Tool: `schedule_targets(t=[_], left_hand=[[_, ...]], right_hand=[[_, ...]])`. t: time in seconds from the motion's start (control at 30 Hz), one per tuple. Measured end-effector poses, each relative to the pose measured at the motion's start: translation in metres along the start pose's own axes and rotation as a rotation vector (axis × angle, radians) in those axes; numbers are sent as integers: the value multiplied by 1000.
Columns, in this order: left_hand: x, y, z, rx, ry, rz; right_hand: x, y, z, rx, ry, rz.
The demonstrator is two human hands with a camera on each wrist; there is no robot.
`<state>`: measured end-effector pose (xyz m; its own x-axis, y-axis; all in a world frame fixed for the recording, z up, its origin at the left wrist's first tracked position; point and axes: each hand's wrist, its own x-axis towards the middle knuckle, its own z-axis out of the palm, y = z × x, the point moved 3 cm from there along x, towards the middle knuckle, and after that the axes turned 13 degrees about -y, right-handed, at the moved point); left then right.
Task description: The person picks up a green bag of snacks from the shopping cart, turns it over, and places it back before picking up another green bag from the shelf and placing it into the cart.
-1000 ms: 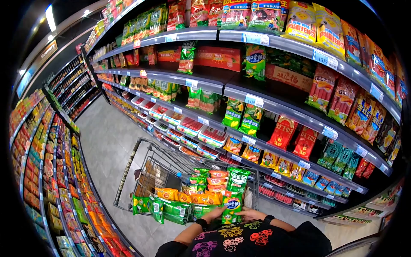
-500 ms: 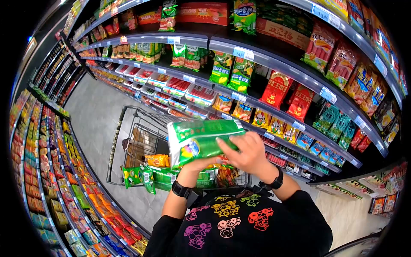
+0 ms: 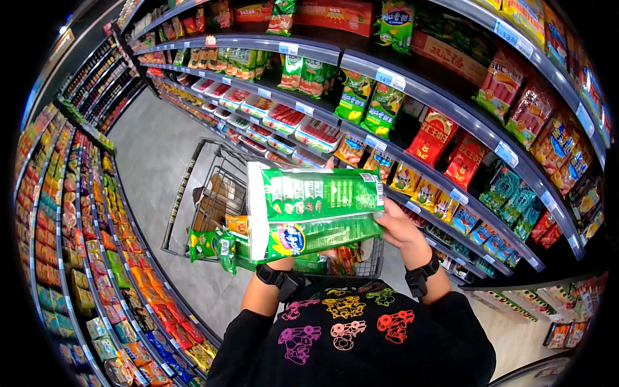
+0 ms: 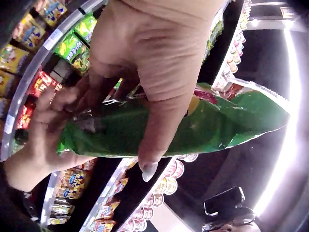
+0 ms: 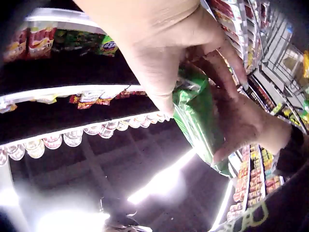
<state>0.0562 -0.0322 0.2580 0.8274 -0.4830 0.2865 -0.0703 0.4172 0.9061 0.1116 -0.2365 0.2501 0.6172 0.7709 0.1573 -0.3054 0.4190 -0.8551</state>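
A large green and white package (image 3: pixel 316 209) is held up in front of the chest, its printed back with small pictures and a barcode facing the head view. The right hand (image 3: pixel 400 226) grips its right end, thumb on the near face. Most of the left hand (image 4: pixel 154 63) is behind the package in the head view; the left wrist view shows its thumb across the green package (image 4: pixel 212 121) and its fingers behind. In the right wrist view, the right hand (image 5: pixel 164 53) pinches one end of the package (image 5: pixel 195 116), with the left hand beside it.
A wire shopping cart (image 3: pixel 184 193) with green and orange packages stands beyond the hands. Curved shelves of sausages and snacks (image 3: pixel 432 138) rise on the right, and more packed shelves (image 3: pixel 122 271) line the left. Grey aisle floor (image 3: pixel 138 138) lies between.
The green package was low at the cart a second ago, then was lifted and tilted. Its back now faces the head camera, and the right hand has moved from its face to its right end.
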Motion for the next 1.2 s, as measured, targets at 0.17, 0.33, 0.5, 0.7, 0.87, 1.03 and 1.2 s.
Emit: schedule_targets(t=[0.17, 0.33, 0.5, 0.7, 0.87, 1.03, 1.2], left_hand=[[3, 4, -4, 35, -8, -10], [12, -2, -4, 32, -14, -34], [9, -7, -3, 27, 25, -49], [7, -15, -11, 86, 42, 23], [6, -21, -11, 75, 55, -6], [6, -20, -3, 74, 110, -5], [-5, -32, -10, -150, 177, -193]], right_hand=[[-2, -3, 3, -26, 91, -138], [-7, -9, -1, -226, 147, -321], [-10, -13, 0, -358, 131, -359], [-12, -15, 2, -370, 103, -366], [-15, -6, -8, -348, 133, -326], [-13, 12, -15, -225, 177, -286], [-11, 45, -28, -92, 237, -208]])
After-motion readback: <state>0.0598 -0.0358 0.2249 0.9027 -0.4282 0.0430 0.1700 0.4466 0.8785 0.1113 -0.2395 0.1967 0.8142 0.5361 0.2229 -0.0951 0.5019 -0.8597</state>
